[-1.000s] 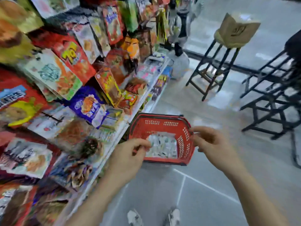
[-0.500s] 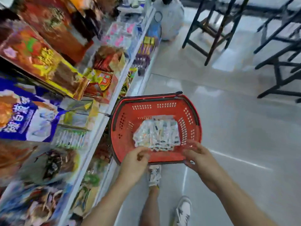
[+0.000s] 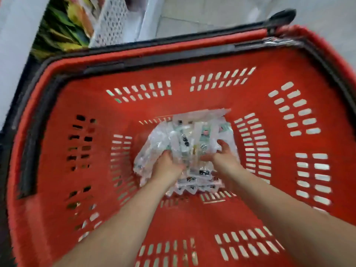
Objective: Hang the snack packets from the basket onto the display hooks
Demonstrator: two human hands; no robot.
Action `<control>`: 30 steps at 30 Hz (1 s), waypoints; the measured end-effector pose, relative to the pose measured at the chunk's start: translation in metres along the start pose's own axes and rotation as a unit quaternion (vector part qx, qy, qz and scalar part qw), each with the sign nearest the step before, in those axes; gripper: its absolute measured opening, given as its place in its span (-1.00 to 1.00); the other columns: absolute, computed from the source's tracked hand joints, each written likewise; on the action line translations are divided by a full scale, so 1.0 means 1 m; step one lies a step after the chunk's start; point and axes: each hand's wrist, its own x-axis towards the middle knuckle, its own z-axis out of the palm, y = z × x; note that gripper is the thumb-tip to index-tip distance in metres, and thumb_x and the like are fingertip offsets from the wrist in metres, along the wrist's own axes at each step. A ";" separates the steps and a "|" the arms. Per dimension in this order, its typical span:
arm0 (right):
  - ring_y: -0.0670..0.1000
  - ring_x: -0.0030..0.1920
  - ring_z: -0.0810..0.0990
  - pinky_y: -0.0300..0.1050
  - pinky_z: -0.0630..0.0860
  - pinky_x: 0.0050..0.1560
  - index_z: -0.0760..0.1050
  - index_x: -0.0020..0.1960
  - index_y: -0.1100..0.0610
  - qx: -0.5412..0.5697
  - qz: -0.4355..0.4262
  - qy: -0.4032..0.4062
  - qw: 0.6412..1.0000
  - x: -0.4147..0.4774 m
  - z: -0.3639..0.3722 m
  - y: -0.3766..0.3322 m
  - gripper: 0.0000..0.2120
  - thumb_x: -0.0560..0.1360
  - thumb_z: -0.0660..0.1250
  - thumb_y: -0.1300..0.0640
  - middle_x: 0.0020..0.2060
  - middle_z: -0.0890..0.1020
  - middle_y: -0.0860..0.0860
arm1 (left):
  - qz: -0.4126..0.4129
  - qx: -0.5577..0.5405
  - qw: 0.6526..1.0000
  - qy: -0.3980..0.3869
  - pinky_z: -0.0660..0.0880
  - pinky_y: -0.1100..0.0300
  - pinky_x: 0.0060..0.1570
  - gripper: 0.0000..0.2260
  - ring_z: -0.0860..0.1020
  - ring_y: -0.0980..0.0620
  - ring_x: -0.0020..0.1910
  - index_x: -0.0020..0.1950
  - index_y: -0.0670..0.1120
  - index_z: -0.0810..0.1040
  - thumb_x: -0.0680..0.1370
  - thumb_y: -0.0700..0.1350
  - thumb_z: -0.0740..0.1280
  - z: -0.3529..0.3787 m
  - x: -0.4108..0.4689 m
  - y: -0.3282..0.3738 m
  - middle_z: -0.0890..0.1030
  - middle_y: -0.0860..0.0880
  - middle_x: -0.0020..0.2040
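Pickup step: left hand (image 3: 167,165) and right hand (image 3: 224,159) clasp snack packets (image 3: 192,134) inside red basket (image 3: 212,102). Next, likely: lift one clear for hanging.

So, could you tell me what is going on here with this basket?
A person has both hands down in a red basket, on the pile of snack packets at its bottom. The left hand and the right hand both curl their fingers into the pile from the near side, as if gathering a bunch. The pile lies in the basket, and no display hooks are in view.
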 end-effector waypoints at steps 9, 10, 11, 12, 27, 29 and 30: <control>0.02 0.08 0.56 -0.07 0.53 0.02 -0.09 0.57 -0.04 0.051 0.013 -0.033 0.998 0.071 0.016 0.022 -0.09 0.44 0.34 0.39 0.36 0.46 0.05 | -0.017 -0.180 0.983 0.016 0.49 0.23 -0.17 -0.69 0.57 0.10 -0.13 0.05 0.05 0.47 0.42 -0.10 0.52 0.032 0.069 0.005 0.62 0.01 0.06; -0.01 0.04 0.55 -0.11 0.53 -0.02 0.03 0.56 -0.02 0.073 0.025 -0.041 0.996 0.069 0.017 0.020 -0.17 0.45 0.34 0.39 0.33 0.48 0.06 | -0.012 -0.185 0.982 0.024 0.46 0.25 -0.22 -0.75 0.56 0.13 -0.19 -0.03 0.07 0.48 0.43 -0.12 0.51 0.033 0.070 0.005 0.64 0.04 -0.04; -0.02 0.02 0.54 -0.11 0.52 0.00 0.15 0.53 -0.02 0.089 0.034 -0.044 0.994 0.068 0.017 0.018 -0.25 0.46 0.34 0.38 0.31 0.49 0.07 | -0.011 -0.187 0.982 0.033 0.46 0.27 -0.25 -0.79 0.55 0.16 -0.23 -0.05 0.07 0.51 0.44 -0.13 0.50 0.033 0.070 0.004 0.64 0.07 -0.10; -0.02 0.02 0.54 -0.10 0.51 0.03 0.25 0.48 -0.04 0.096 0.042 -0.045 0.993 0.067 0.015 0.016 -0.32 0.46 0.34 0.37 0.28 0.51 0.07 | -0.010 -0.191 0.981 0.039 0.48 0.26 -0.22 -0.83 0.56 0.16 -0.23 -0.04 0.05 0.56 0.46 -0.15 0.48 0.033 0.067 0.003 0.64 0.08 -0.11; -0.07 -0.15 0.59 -0.06 0.62 -0.03 0.15 0.52 -0.19 -0.025 -0.004 0.021 0.999 0.046 -0.003 -0.001 -0.28 0.51 0.21 0.36 0.11 0.56 -0.01 | 0.063 0.023 0.997 0.036 0.39 0.44 -0.36 -0.60 0.56 0.27 -0.33 -0.36 0.26 0.60 0.42 -0.28 0.46 -0.056 -0.022 -0.027 0.64 0.21 -0.36; -0.07 -0.30 0.56 -0.23 0.53 -0.28 0.26 0.47 -0.18 -0.251 -0.033 -0.031 0.967 0.053 0.010 0.006 -0.40 0.52 0.23 0.27 0.30 0.51 0.12 | 0.050 -0.090 0.992 0.071 0.49 0.28 -0.24 -0.57 0.59 0.13 -0.32 -0.34 0.21 0.66 0.44 -0.36 0.42 -0.056 -0.023 -0.026 0.66 0.18 -0.35; 0.02 -0.18 0.59 -0.18 0.54 -0.17 0.27 0.46 -0.18 -0.334 -0.046 -0.049 0.940 0.056 0.020 0.012 -0.43 0.53 0.27 0.19 0.35 0.44 0.18 | 0.036 -0.150 0.983 0.101 0.53 0.15 -0.18 -0.57 0.61 0.04 -0.29 -0.29 0.19 0.68 0.45 -0.38 0.40 -0.057 -0.023 -0.025 0.67 0.14 -0.33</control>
